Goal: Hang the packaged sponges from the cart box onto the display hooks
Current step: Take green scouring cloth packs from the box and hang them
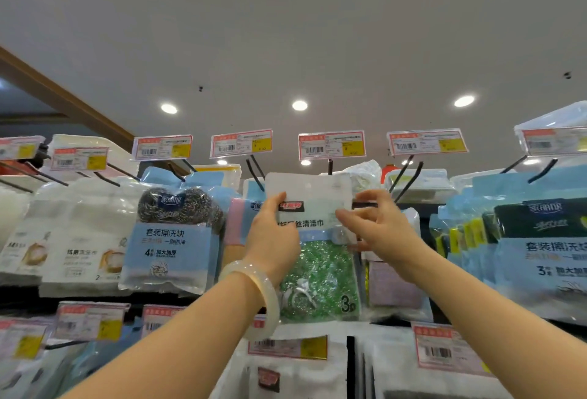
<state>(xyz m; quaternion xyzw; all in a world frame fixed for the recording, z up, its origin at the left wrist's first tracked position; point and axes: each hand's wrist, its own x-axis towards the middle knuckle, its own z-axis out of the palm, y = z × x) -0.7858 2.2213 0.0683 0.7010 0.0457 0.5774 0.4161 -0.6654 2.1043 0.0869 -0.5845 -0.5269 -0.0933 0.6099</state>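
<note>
Pinching the green sponge pack by its header, left hand clamped on one edge, right hand on the other. I should keep it level and slide its hole, which I cannot make out, onto the hook just above my fingers.

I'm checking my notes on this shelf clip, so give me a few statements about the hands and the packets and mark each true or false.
1. The left hand grips the green sponge packet. True.
2. The right hand hangs at the person's side. False: it is raised at the packet's right edge.
3. A pale bangle sits on the left wrist. True.
4. The steel-wool packet hangs right of the green one. False: it hangs left.
</note>
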